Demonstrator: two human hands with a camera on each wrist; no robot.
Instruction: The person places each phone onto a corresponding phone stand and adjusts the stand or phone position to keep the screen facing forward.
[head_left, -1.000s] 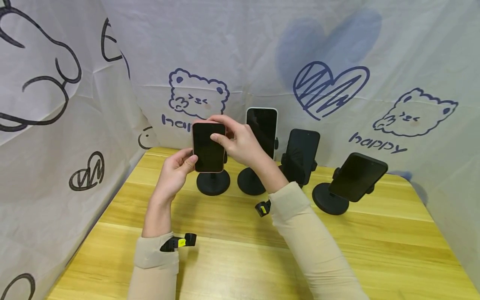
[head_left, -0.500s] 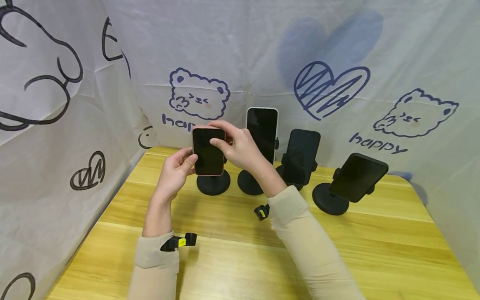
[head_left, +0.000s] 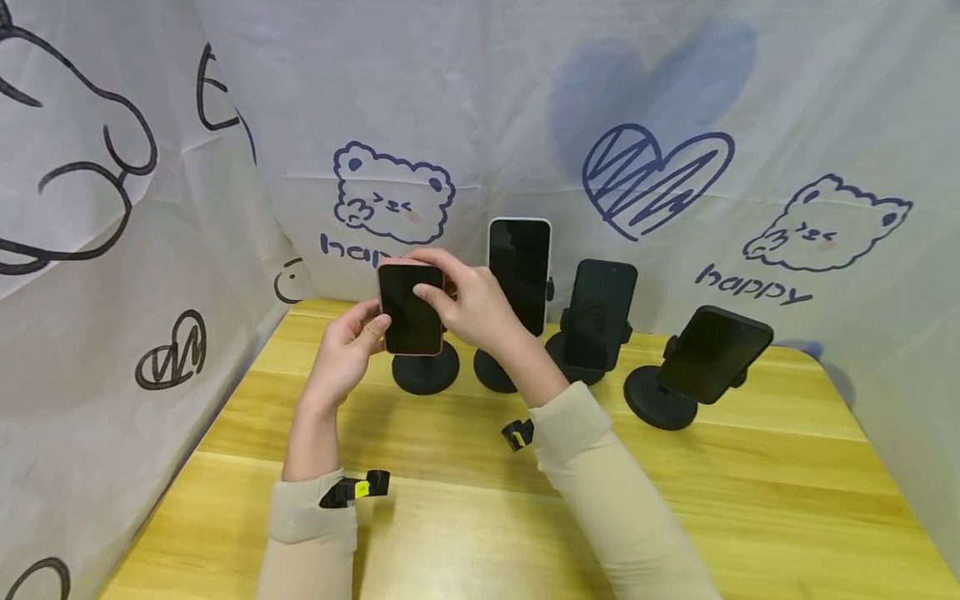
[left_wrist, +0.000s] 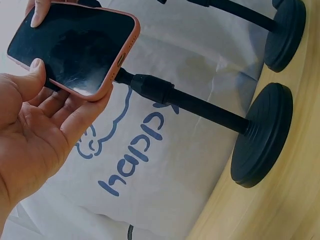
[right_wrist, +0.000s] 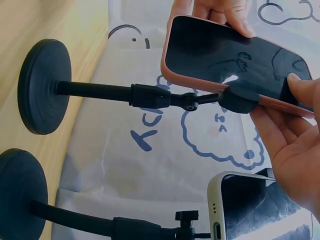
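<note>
A smartphone in a pink case (head_left: 411, 315) stands upright at the left end of the row, its dark screen facing me. My left hand (head_left: 339, 354) grips its left edge, thumb on the screen and fingers behind. With thumb on the screen and fingers at the back, my right hand (head_left: 480, 310) pinches the upper right part. The phone sits at the head of a black phone stand (left_wrist: 200, 107); one clamp arm (right_wrist: 240, 99) lies against its edge in the right wrist view. The stand's round base (head_left: 425, 375) rests on the table. Most of the holder is hidden behind the phone.
To the right, a white-cased phone (head_left: 519, 267), a black phone (head_left: 600, 312) and a tilted black phone (head_left: 716, 354) sit on similar stands along the back of the wooden table (head_left: 450, 533). A white cloth (head_left: 517, 100) with drawings hangs close behind.
The pink-cased phone has come down a little with both hands on it, nearer its stand's base. The right forearm has lowered slightly. The other phones stay in place.
</note>
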